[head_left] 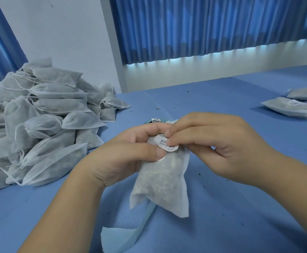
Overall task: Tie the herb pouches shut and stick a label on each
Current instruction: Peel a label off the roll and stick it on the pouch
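The surface [222, 110] is a flat mid blue, dotted with small dark specks. The heap of pouches [45, 114] at left is pale grey-white and half see-through, with white strings and a duller grey fill showing inside. The middle pouch [164, 179] is the same white gauze, mottled grey within. Its label [160, 141] is white with black print and a barcode. A paper strip [119, 236] is pale ice blue. The curtains [203, 24] are deep blue in vertical pleats, and the wall [67, 33] is white.

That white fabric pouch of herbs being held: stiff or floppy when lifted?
Probably floppy: the white fabric herb pouch sags and creases below the left hand gripping its top. Likely light: few fingers hold it while the right hand pinches a white printed label.
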{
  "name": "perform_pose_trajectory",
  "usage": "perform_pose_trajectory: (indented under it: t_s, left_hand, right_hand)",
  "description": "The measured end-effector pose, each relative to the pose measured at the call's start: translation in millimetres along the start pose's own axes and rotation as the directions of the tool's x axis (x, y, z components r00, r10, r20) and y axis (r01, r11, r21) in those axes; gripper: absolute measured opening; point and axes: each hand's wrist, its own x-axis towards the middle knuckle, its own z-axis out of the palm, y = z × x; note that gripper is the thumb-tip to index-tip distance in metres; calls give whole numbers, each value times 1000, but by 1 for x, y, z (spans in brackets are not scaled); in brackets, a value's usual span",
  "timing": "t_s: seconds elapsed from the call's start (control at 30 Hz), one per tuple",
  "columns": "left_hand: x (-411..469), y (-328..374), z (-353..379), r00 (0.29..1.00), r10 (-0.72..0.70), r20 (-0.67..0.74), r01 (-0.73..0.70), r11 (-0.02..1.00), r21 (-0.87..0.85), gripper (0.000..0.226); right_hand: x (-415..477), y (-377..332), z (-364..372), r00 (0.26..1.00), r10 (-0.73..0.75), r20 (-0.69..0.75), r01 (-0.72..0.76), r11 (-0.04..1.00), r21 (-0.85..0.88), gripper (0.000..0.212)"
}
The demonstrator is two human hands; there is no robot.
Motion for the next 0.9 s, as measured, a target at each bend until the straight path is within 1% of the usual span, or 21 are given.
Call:
perform_pose_trajectory:
  t_s: [0.07,0.13,0.27,0.33,0.4,0.53,0.63,0.7,0.73,0.77,0.8,0.83,0.87,0.9]
  left_hand:
    - [0,0,0,1000,-1,4,1,1000,-18,40]
    - [0,0,1,1000,-7,-4,7,1000,0,38]
    - [2,-2,2,1000,-19,0,19,999,49,39]
    - [1,-2,1,1000,-10,5,10,999,50,40]
    - [2,-2,1,1000,7,0,-7,1000,28,40]
    - [7,-3,2,995,72,-76,-68,996,58,38]
    - [8,-7,0,980,112,-163,-100,992,76,33]
    - [10,-8,-2,965,124,-231,-113,992,63,35]
    - [10,-9,-2,958,127,-259,-116,992,58,38]
    - [11,-9,-2,950,134,-281,-120,990,68,40]
    - [12,-9,-1,943,150,-298,-127,987,96,43]
    - [13,-9,0,935,174,-309,-138,981,136,47]
    - [13,-10,1,928,204,-311,-153,972,179,53]
    - [13,-10,3,921,235,-310,-172,961,217,59]
  right_hand:
    - [0,0,0,999,12,32,-12,1000,-2,31]
    - [0,-1,0,998,31,48,-30,1000,-7,34]
    - [-1,-2,2,997,53,50,-52,998,-23,29]
    - [-1,-2,2,997,56,47,-55,998,-24,27]
    - [-1,-2,1,997,55,53,-55,998,-16,30]
    - [-1,0,-1,992,67,106,-65,998,-20,38]
    - [-1,2,-3,983,92,158,-83,994,-67,52]
    - [-1,3,-3,983,94,160,-81,993,-88,59]
    - [-1,3,-2,984,111,140,-101,992,-73,59]
    - [-2,3,0,984,148,95,-146,989,-22,55]
    - [-1,1,1,973,227,32,-228,972,61,47]
    - [1,-1,3,935,352,-37,-340,922,186,34]
    - [2,-3,5,865,498,-57,-452,826,337,18]
    - [5,-3,6,775,632,-9,-565,699,438,22]
